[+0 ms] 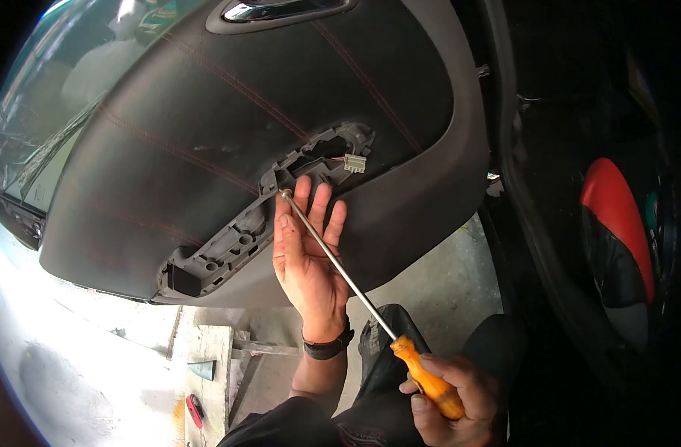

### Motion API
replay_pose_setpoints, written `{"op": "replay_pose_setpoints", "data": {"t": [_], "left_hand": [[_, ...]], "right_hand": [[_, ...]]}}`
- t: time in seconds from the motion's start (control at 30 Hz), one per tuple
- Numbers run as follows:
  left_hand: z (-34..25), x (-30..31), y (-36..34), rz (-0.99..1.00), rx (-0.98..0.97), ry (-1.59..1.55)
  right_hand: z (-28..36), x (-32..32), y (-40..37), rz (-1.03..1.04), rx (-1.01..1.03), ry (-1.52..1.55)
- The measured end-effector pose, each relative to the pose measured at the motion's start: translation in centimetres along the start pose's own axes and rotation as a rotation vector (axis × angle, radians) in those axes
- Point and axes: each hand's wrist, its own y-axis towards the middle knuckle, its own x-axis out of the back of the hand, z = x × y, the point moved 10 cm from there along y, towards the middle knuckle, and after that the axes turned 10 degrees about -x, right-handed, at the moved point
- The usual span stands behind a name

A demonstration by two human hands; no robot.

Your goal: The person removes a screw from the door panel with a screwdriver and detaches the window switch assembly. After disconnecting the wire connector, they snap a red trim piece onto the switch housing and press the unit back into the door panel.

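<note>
My right hand (460,398) is wrapped round the orange handle of a long screwdriver (348,279). Its thin metal shaft slants up and left to the armrest bracket (240,235) on a car door panel (206,134). At the shaft's tip is a small round piece, perhaps a screw head. My left hand (308,257), palm up with fingers stretched out, lies beside the tip, its index finger and thumb close to the shaft. A grey wiring connector (355,164) sticks out of the bracket opening above the fingers.
A chrome door handle (284,9) sits at the panel's top. Below left, a wooden bench (210,343) carries a red object (194,410) and a dark green wedge-shaped piece (203,369). At right, a red and black seat (620,223) shows inside the dark car.
</note>
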Motion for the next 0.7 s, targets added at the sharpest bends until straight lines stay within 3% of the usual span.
{"op": "replay_pose_setpoints", "data": {"t": [0.7], "left_hand": [[1.1, -0.7, -0.1, 0.058, -0.023, -0.004]], "right_hand": [[1.4, -0.9, 0.6, -0.077, 0.034, -0.055]]}}
